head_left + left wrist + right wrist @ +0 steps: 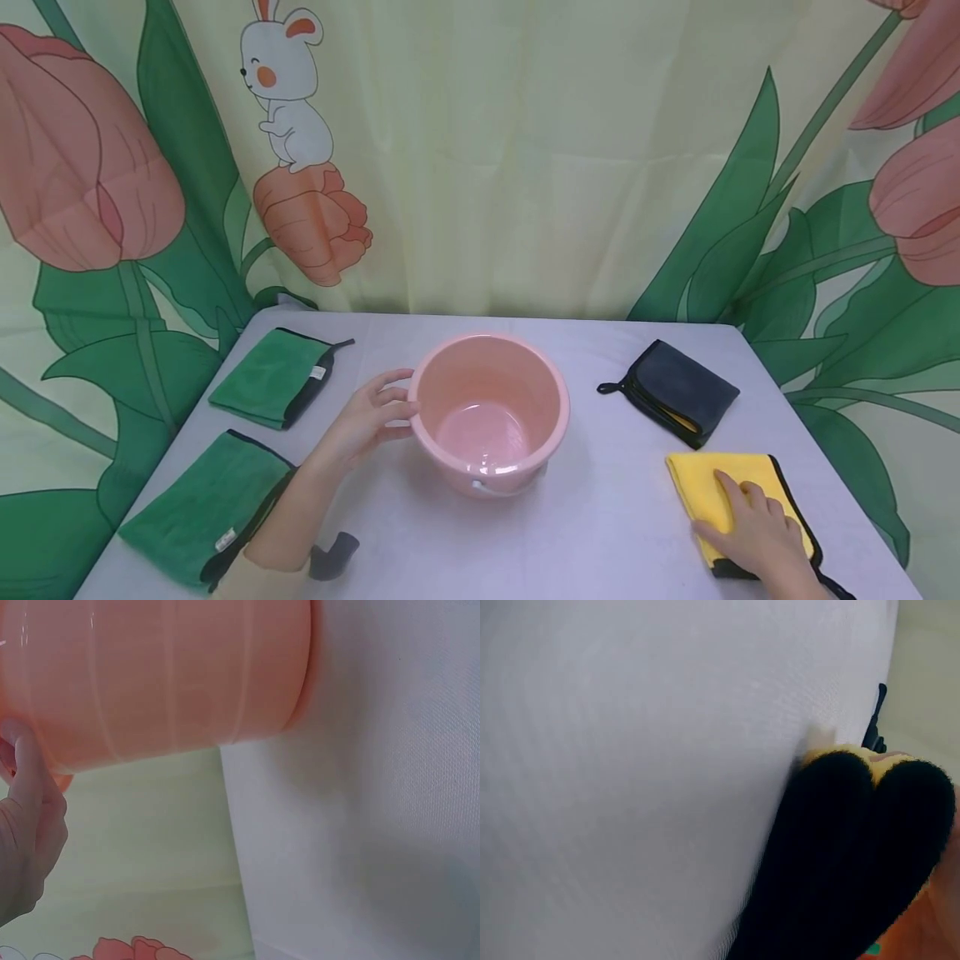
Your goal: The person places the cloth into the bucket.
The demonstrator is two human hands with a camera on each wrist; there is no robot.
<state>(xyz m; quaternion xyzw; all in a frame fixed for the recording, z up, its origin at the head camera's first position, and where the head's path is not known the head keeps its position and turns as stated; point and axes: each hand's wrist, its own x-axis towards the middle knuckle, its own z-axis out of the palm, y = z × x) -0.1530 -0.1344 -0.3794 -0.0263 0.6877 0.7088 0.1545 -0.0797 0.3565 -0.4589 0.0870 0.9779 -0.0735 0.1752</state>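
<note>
A pink bucket (491,479) stands upright at the middle of the table, its inside bare and its mouth facing up. At its left side my left hand (375,414) holds the rim, fingertips over the edge; the left wrist view shows this hand (34,825) beside the ribbed bucket wall (165,675). On the right, my right hand (757,529) rests on a folded yellow cloth (693,475) with black edging, thumb and fingers spread apart. The right wrist view has the cloth's thick dark folded edge (840,847) close up, and most of that hand is hidden.
Two green folded cloths with dark trim lie on the left, one farther back (262,375) and one nearer (202,517) beside my left forearm. A dark folded cloth (682,387) with a loop lies behind the yellow one. A printed curtain (510,167) hangs behind the table.
</note>
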